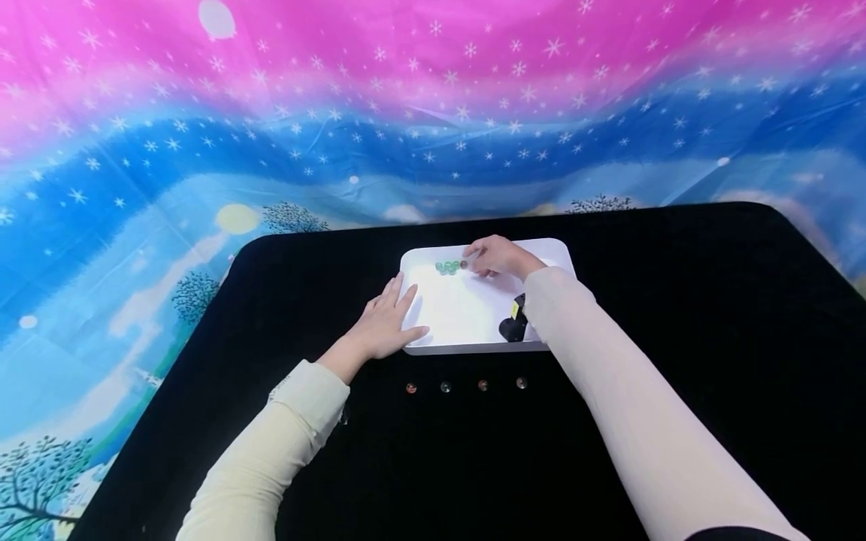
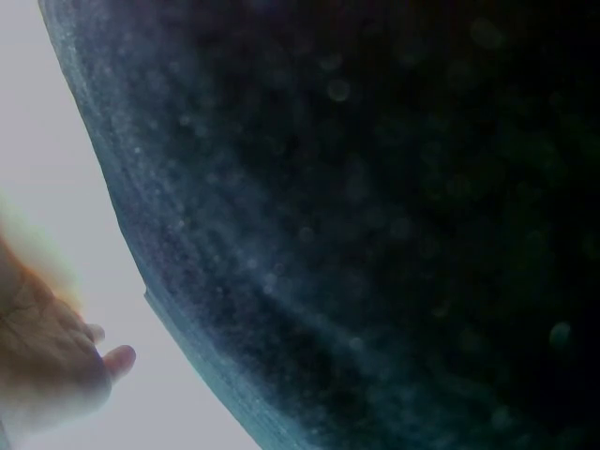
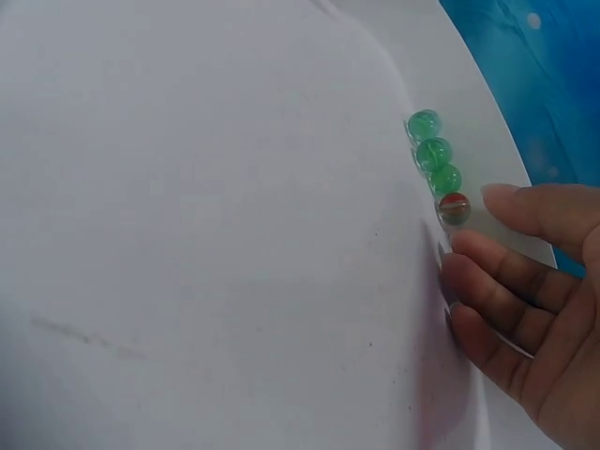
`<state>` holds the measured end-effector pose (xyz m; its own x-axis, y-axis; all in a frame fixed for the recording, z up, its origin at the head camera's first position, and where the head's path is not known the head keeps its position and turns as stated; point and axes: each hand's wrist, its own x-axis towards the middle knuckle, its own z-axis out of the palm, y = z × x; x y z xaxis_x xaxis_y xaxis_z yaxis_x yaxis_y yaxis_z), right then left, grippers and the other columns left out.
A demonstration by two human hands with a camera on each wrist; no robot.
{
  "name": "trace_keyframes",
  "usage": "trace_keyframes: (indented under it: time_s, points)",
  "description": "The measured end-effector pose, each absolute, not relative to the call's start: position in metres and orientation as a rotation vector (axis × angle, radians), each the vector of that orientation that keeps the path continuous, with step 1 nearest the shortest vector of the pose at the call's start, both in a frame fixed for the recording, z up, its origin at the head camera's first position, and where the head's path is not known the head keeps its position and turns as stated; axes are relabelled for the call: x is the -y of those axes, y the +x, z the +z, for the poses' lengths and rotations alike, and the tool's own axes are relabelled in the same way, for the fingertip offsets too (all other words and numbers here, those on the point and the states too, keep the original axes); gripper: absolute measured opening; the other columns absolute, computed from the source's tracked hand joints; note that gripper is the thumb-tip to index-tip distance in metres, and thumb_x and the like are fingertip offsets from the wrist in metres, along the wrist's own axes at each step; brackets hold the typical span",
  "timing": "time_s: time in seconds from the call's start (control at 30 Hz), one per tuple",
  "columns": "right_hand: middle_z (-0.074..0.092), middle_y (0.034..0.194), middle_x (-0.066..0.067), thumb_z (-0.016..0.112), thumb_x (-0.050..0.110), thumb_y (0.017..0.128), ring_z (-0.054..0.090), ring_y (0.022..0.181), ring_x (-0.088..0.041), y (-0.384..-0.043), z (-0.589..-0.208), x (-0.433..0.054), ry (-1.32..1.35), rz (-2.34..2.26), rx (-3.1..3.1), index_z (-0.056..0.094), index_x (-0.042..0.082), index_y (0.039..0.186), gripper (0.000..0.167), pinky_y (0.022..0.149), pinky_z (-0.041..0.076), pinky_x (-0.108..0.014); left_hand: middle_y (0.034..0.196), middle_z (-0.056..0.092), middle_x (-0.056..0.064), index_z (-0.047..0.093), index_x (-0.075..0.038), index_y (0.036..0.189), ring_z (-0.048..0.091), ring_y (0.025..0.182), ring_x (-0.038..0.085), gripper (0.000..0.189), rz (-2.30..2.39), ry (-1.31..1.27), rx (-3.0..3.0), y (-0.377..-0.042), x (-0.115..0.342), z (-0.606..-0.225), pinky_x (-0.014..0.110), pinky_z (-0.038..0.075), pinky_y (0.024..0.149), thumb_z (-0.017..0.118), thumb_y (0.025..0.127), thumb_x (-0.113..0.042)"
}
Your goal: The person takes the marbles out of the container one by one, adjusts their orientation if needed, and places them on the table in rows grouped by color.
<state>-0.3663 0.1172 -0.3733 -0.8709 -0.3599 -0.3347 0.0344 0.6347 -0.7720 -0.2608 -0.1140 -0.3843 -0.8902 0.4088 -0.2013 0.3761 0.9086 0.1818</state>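
A white tray [image 1: 460, 315] lies on the black-covered table. Along its far wall, three green glass marbles [image 3: 434, 153] sit in a row, touching, with a red-streaked marble [image 3: 455, 208] at the end. My right hand [image 1: 497, 257] reaches into the tray beside that marble. In the right wrist view its thumb [image 3: 534, 208] and loosely bent fingers lie close around the marble, and no pinch shows. With fingers spread, my left hand [image 1: 387, 323] rests over the tray's left rim; the left wrist view catches only part of it.
In front of the tray several loose marbles [image 1: 483, 385] stand in a spaced row on the black cloth [image 1: 473, 466]. A black device with a yellow label [image 1: 514, 321] is next to the right sleeve. A patterned pink and blue backdrop [image 1: 433, 113] hangs behind the table.
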Motion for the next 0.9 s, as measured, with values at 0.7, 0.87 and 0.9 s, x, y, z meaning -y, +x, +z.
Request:
trace_keyframes:
  time_s: [0.7, 0.87, 0.9]
  points:
    - [0.053, 0.072, -0.008, 0.056, 0.006, 0.080, 0.045, 0.062, -0.019, -0.3666, -0.3738, -0.1125, -0.265, -1.052, -2.400, 0.053, 0.011, 0.118, 0.039, 0.058, 0.037, -0.027, 0.142, -0.015, 0.009, 0.006, -0.015, 0.140, -0.011, 0.128, 0.021, 0.078, 0.218, 0.582, -2.843, -0.2620, 0.1134, -0.3865, 0.045, 0.011, 0.099, 0.038, 0.083, -0.057]
    - [0.055, 0.075, -0.008, 0.055, 0.006, 0.082, 0.045, 0.063, -0.018, -0.3676, -0.3755, -0.1122, -0.252, -1.068, -2.395, 0.057, 0.009, 0.110, 0.029, 0.059, 0.037, -0.027, 0.142, -0.015, 0.009, 0.006, -0.014, 0.140, -0.010, 0.128, 0.021, 0.078, 0.218, 0.594, -2.848, -0.2625, 0.1137, -0.3876, 0.045, 0.012, 0.099, 0.037, 0.083, -0.057]
    - [0.055, 0.076, -0.008, 0.055, 0.005, 0.082, 0.045, 0.063, -0.018, -0.3678, -0.3759, -0.1122, -0.253, -1.066, -2.398, 0.058, 0.008, 0.108, 0.027, 0.059, 0.037, -0.027, 0.142, -0.015, 0.009, 0.006, -0.014, 0.140, -0.010, 0.128, 0.021, 0.078, 0.220, 0.595, -2.847, -0.2626, 0.1138, -0.3875, 0.045, 0.012, 0.099, 0.037, 0.083, -0.057]
